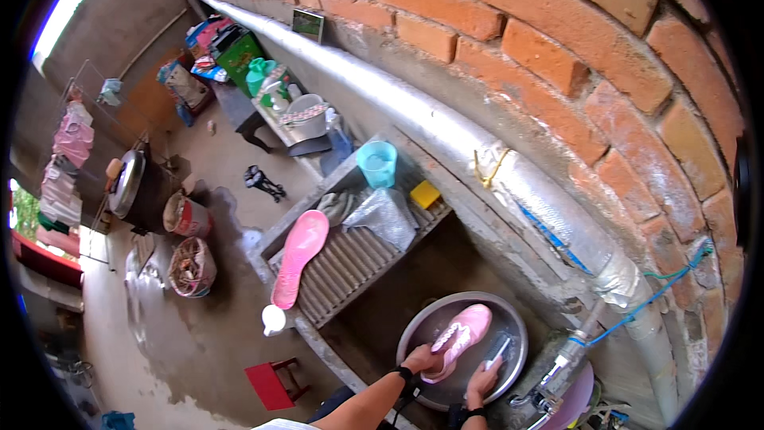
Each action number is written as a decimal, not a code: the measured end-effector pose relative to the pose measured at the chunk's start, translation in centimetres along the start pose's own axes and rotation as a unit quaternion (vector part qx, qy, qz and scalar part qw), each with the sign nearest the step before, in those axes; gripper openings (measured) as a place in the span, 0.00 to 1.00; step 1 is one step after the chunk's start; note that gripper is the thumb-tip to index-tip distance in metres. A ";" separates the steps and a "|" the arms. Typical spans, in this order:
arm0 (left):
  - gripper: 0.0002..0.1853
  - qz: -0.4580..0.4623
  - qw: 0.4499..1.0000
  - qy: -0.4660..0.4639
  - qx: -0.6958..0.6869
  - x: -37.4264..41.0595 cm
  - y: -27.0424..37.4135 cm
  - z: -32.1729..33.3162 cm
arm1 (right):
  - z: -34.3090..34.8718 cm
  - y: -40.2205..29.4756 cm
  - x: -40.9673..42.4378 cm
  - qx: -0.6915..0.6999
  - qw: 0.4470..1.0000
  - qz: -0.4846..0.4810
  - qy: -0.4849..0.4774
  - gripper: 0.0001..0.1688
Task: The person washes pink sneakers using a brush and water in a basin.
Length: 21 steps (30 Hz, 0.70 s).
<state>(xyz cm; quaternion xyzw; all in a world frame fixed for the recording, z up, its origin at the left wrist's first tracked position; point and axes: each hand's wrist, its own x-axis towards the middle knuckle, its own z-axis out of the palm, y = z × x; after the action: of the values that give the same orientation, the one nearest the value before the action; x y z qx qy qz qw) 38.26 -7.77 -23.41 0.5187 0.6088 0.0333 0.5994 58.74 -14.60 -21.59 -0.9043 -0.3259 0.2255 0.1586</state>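
Observation:
A pink lace-up shoe (pixel 474 323) is tilted over a round metal basin (pixel 412 325), its toe pointing away from me. My left hand (pixel 421 359) grips it near the heel opening. In my right hand (pixel 482 381) is a scrub brush (pixel 499 349) with a pale back, held just right of the shoe and apart from it. The basin rests in a concrete sink (pixel 364 334); how much water it holds is hard to tell. A pink insole (pixel 301 257) lies on the ribbed washboard slab (pixel 340 278) to the left.
Beyond the slab's ribs are a turquoise plastic cup (pixel 377 166), a yellow sponge (pixel 425 194) and a silvery sheet (pixel 388 218). A white cup (pixel 273 319) sits by the sink's left edge. A metal faucet (pixel 546 391) stands right of the basin. A red stool (pixel 270 385) is at lower left.

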 end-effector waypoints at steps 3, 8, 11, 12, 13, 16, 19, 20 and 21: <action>0.25 -0.132 0.979 -0.055 -0.146 0.6 -0.6 1.6 | -0.4 -0.1 -0.5 0.048 0.991 -0.016 -0.122 0.40; 0.20 -0.103 0.968 0.019 -0.230 1.3 -1.8 4.0 | 0.1 0.3 -1.6 0.175 0.955 -0.067 -0.232 0.33; 0.19 -0.066 0.956 0.051 -0.281 0.6 -1.8 4.0 | -2.3 -0.5 -3.4 0.265 0.942 0.003 -0.205 0.31; 0.19 -0.060 0.963 0.073 -0.252 0.2 -1.5 3.9 | -3.2 -1.1 -4.0 0.233 0.955 -0.096 -0.159 0.31; 0.20 -0.065 0.968 0.092 -0.223 -0.1 -1.0 3.8 | -4.3 -1.8 -4.5 0.199 0.954 -0.195 -0.110 0.31; 0.22 -0.010 0.959 0.107 -0.261 -1.3 0.8 3.8 | -6.9 -4.1 -5.4 0.014 0.941 -0.309 -0.134 0.32; 0.23 -0.006 0.943 0.124 -0.310 -2.0 2.2 4.3 | -7.6 -5.7 -5.8 -0.082 0.952 -0.241 -0.168 0.33; 0.23 -0.022 0.930 0.117 -0.347 -2.1 2.4 4.6 | -7.4 -6.1 -5.9 -0.075 0.951 -0.270 -0.130 0.33; 0.23 -0.052 0.920 0.114 -0.370 -2.0 2.4 4.8 | -7.2 -6.2 -6.1 -0.098 0.946 -0.252 -0.178 0.33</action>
<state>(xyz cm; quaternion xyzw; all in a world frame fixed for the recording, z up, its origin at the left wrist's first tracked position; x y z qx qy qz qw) 42.79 -10.80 -21.72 0.2203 0.6435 0.2842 0.6757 55.04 -15.04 -10.97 -0.7488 -0.5869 0.3019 0.0604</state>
